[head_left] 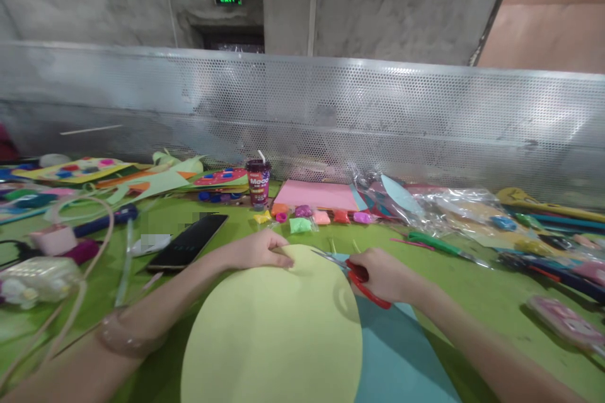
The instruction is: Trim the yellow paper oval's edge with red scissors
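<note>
A large round sheet of pale yellow paper (274, 334) fills the lower middle of the view. My left hand (259, 250) pinches its far edge, thumb on top and the other fingers hidden behind. On the right, my right hand (380, 274) is closed round the red handles of a pair of scissors (371, 293). The scissor blades point left at the paper's upper right edge; how far they are parted is hard to make out. Beneath the yellow sheet and to its right lies blue paper (401, 352).
A black phone (189, 242) lies by my left forearm. Behind are a purple drink cup (258, 182) with a straw, several small clay packets (300, 225) and pink paper (319, 195). A green-handled cutter (435, 242) lies right. A perforated metal panel (302, 113) bounds the green table.
</note>
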Available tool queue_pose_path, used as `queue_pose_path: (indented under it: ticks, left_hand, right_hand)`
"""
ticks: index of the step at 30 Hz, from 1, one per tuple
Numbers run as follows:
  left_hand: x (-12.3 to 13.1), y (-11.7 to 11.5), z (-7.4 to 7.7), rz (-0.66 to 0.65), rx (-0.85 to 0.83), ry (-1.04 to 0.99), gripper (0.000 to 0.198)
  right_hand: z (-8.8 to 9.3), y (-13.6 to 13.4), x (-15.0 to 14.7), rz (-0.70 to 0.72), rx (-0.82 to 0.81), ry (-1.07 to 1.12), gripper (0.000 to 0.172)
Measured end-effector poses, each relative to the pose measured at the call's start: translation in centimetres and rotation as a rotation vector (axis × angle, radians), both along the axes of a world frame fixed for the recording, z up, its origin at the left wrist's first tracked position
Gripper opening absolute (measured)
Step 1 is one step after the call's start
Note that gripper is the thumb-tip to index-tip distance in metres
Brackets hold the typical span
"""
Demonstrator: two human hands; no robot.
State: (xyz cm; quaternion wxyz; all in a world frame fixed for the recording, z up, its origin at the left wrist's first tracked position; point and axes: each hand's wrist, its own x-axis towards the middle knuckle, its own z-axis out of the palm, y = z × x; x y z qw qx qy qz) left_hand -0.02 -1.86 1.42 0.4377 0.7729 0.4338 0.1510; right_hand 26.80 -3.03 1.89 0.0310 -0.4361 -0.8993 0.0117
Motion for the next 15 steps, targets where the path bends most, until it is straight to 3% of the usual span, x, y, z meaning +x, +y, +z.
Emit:
queue_pose_path:
  ticks: [15]
  left_hand:
    - [0.29, -0.32, 0.24, 0.015, 0.035, 0.023, 0.032]
  right_hand:
    - [0.04, -0.09, -0.03, 0.006, -0.002, -0.023, 0.016]
